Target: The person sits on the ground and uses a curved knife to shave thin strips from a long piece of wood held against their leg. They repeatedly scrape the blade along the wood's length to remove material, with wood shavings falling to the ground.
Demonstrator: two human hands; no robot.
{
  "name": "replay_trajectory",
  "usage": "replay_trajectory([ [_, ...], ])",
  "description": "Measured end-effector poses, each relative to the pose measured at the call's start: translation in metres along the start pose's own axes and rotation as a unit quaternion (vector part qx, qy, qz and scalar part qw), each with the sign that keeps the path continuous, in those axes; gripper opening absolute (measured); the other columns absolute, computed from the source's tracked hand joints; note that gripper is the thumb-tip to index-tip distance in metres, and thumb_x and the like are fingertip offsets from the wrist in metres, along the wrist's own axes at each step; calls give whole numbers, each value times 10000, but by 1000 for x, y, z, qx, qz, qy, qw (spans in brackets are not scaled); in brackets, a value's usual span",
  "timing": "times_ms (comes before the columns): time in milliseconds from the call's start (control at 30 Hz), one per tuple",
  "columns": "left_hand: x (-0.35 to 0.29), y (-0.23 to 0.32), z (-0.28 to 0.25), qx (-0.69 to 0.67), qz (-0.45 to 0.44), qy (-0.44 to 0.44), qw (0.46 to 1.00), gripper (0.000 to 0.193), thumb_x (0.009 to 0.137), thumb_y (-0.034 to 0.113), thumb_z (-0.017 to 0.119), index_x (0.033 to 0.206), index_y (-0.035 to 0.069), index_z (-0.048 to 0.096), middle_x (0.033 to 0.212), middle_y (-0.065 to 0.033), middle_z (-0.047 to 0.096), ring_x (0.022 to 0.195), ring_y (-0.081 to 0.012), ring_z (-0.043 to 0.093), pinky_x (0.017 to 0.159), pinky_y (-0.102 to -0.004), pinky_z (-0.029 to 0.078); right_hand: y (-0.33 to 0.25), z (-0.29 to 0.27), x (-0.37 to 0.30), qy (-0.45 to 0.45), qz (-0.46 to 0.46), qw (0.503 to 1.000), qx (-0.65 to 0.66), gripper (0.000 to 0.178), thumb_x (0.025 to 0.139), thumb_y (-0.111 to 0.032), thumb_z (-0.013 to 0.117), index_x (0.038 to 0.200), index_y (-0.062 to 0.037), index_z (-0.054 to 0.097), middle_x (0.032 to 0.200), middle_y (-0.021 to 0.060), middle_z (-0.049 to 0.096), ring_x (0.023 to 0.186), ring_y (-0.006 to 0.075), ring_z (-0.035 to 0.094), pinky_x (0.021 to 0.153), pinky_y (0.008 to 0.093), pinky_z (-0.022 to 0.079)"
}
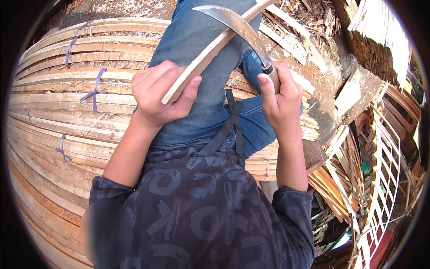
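In my left hand (156,94) is the near end of a long, narrow wooden strip (207,54), gripped between thumb and fingers. The strip slants up and away to the right, over my jeans-clad leg. My right hand (282,96) is closed round the wooden handle of a sickle (239,28). The curved, rust-stained blade rises from a dark collar at the handle and bends to the left, its tip past the strip. Blade and strip cross above my knee; whether they touch I cannot tell. My right fingers are partly hidden behind the handle.
Bundles of long wooden strips (67,101) lie to the left and beneath me, tied with purple cord (95,91). At the right are a flat stone-like block (358,96), loose slats (336,193) and a white lattice (383,179). Shavings litter the ground ahead.
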State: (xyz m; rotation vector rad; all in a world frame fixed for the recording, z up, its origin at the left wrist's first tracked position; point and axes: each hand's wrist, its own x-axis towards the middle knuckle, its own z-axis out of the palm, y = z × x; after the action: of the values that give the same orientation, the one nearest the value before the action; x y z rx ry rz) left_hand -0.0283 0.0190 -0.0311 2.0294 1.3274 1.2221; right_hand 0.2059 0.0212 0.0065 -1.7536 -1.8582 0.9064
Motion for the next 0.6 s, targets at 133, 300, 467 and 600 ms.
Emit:
replay_trajectory([
  [133, 4, 2, 1, -13, -15, -20, 1000, 187, 761, 113, 714, 693, 17, 569, 584, -87, 519, 453, -241, 522, 421, -321, 382, -7, 22, -14, 11, 53, 994, 91, 234, 920, -201, 646, 1016, -2, 570, 640, 114, 587, 550, 208, 604, 533, 303, 458],
  [300, 3, -1, 2, -38, -14, -23, 999, 224, 774, 115, 701, 659, 18, 535, 561, -89, 468, 447, -249, 498, 424, -329, 367, -6, 18, -12, 50, 19, 998, 32, 241, 911, -249, 657, 972, -26, 588, 638, 115, 591, 545, 253, 607, 522, 320, 460],
  [467, 5, 0, 4, -49, -18, -28, 998, 233, 770, 104, 699, 637, 19, 527, 562, -92, 479, 453, -251, 504, 425, -324, 369, 22, 1, 10, 97, -53, 985, -129, 263, 897, -314, 665, 894, -60, 599, 634, 115, 593, 546, 323, 588, 508, 377, 456],
  [600, 6, 2, 6, -56, -4, -19, 998, 225, 766, 97, 689, 630, 25, 525, 564, -94, 493, 459, -253, 516, 428, -328, 386, 54, -14, 28, 136, 33, 979, -148, 304, 954, -336, 588, 885, -40, 601, 584, 115, 548, 507, 314, 545, 509, 364, 440],
])
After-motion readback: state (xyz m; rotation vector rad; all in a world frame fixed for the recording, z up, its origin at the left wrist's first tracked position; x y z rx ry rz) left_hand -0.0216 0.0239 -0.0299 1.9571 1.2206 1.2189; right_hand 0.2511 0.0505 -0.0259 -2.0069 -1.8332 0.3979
